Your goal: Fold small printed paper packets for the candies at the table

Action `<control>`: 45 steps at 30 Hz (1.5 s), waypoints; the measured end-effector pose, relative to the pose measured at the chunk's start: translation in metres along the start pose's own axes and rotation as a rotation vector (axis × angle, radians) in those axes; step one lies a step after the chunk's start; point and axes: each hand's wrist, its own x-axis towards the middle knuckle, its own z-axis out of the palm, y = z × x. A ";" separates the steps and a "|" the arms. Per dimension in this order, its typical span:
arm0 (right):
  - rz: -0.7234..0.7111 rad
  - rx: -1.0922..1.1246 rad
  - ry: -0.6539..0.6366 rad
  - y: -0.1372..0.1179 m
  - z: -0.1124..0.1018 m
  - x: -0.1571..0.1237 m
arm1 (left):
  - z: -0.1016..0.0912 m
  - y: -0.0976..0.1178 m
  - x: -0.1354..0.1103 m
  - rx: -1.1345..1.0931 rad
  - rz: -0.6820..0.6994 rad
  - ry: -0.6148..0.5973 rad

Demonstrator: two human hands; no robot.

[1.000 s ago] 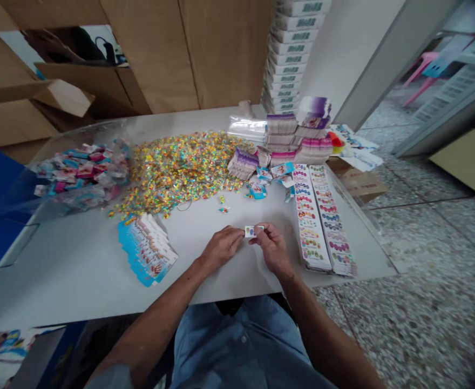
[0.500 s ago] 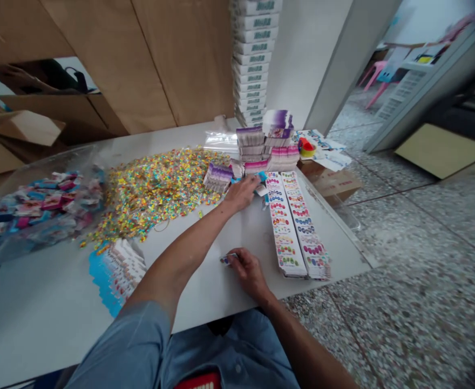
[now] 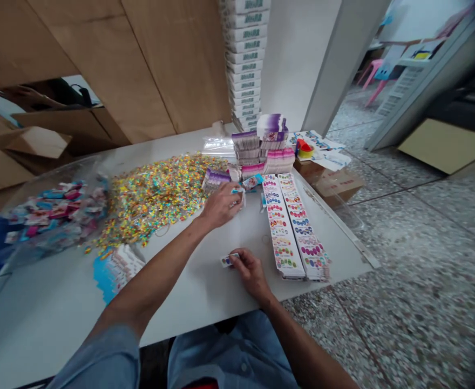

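My left hand [image 3: 221, 206] is closed on a small blue-and-white printed card [image 3: 242, 195], partly hidden by the fingers. It hovers by the right edge of the heap of tiny shiny yellow, blue and red pieces [image 3: 160, 189]. Nearer to me, my right hand [image 3: 251, 274] pinches a small sticker card [image 3: 226, 261] printed with dark ovals between thumb and fingers. Two long rows of sticker cards [image 3: 280, 229] with coloured ovals lie to the right of both hands. Just beyond the left hand rests another blue printed card [image 3: 252, 182].
Purple and pink card stacks [image 3: 248, 148] stand at the back, before a tall pile of white boxes [image 3: 248, 65]. A plastic bag of wrapped packets [image 3: 59, 208] and fanned blue-edged cards [image 3: 118, 270] lie left. Yellow-and-red tape rolls [image 3: 304, 148] sit back right, above a carton [image 3: 338, 183].
My left hand has drawn back to the left from beside the sticker rows, bringing the blue-and-white card along. My right hand keeps its pinch on the sticker card, almost unmoved.
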 end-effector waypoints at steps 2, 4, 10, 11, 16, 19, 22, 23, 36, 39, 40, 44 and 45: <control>0.047 0.088 0.001 -0.003 -0.002 -0.001 | -0.033 0.012 -0.043 -0.086 -0.026 0.050; 0.131 0.232 0.012 -0.007 -0.003 -0.005 | -0.054 0.023 -0.090 -0.139 -0.096 0.011; 0.254 0.540 0.033 -0.034 0.006 -0.018 | -0.028 0.052 -0.200 -0.221 -0.265 -0.152; 0.235 0.528 0.020 -0.039 0.010 -0.018 | -0.016 0.055 -0.209 -0.253 -0.266 -0.135; 0.115 0.360 0.014 -0.045 0.027 -0.012 | 0.032 0.067 -0.221 -0.368 -0.293 0.060; 0.042 0.160 0.098 -0.039 0.028 -0.012 | 0.045 0.069 -0.219 -0.388 -0.270 0.158; -0.001 -0.051 0.134 -0.035 0.025 -0.015 | 0.052 0.069 -0.220 -0.399 -0.297 0.240; -0.006 -0.102 0.133 -0.035 0.024 -0.016 | 0.053 0.069 -0.222 -0.399 -0.313 0.249; -0.126 -0.526 0.112 -0.035 0.020 -0.016 | 0.058 0.078 -0.224 -0.362 -0.462 0.249; -0.179 -0.628 0.091 -0.036 0.018 -0.017 | 0.058 0.078 -0.224 -0.385 -0.493 0.234; -0.201 -0.664 0.071 -0.038 0.017 -0.017 | 0.058 0.078 -0.224 -0.390 -0.498 0.231; -0.257 -0.801 -0.062 -0.055 0.015 -0.017 | 0.058 0.078 -0.223 -0.392 -0.489 0.240; -0.268 -0.844 -0.098 -0.060 0.016 -0.016 | 0.058 0.078 -0.223 -0.391 -0.483 0.243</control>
